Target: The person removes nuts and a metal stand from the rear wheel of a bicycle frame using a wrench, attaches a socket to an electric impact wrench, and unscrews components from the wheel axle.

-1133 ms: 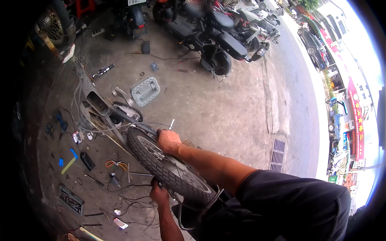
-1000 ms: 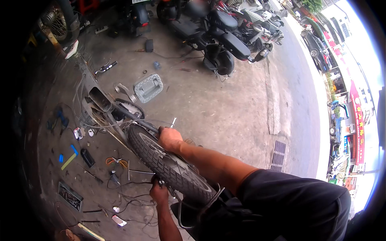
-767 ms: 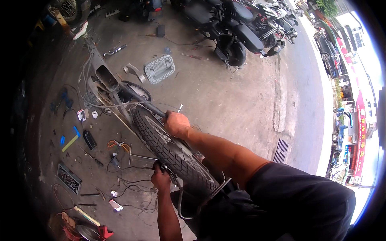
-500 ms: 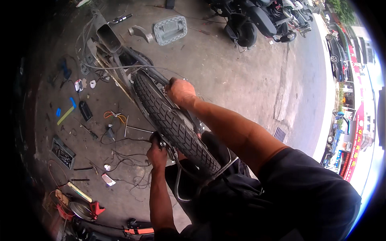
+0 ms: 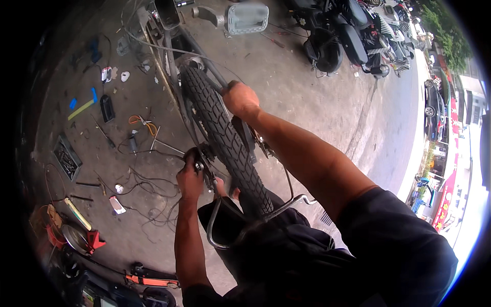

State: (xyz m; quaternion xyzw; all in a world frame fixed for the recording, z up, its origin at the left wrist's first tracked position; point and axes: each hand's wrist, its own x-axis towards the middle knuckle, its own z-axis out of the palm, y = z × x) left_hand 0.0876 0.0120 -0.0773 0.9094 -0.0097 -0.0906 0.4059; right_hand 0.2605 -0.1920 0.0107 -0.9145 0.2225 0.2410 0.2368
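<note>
As Positioned: Setting, Markings, Materials

Where the grey concrete floor point(image 5: 307, 97) ends between 2 and 3 o'clock, a paved road point(image 5: 391, 115) begins. Parked scooters point(image 5: 350, 43) occupy the floor between 1 and 2 o'clock. A red banner point(image 5: 449, 189) at 3 o'clock bears yellow characters. The black rubber tire point(image 5: 222, 128), block-treaded, is at centre; a bent silver tube point(image 5: 211, 230) curves at 6 o'clock. The right hand point(image 5: 241, 97), at 12 o'clock, is closed around a dark tube point(image 5: 207, 64). The left hand point(image 5: 189, 176), between 8 and 9 o'clock, curls at metal fittings point(image 5: 202, 168); whether it pinches one cannot be told.
</note>
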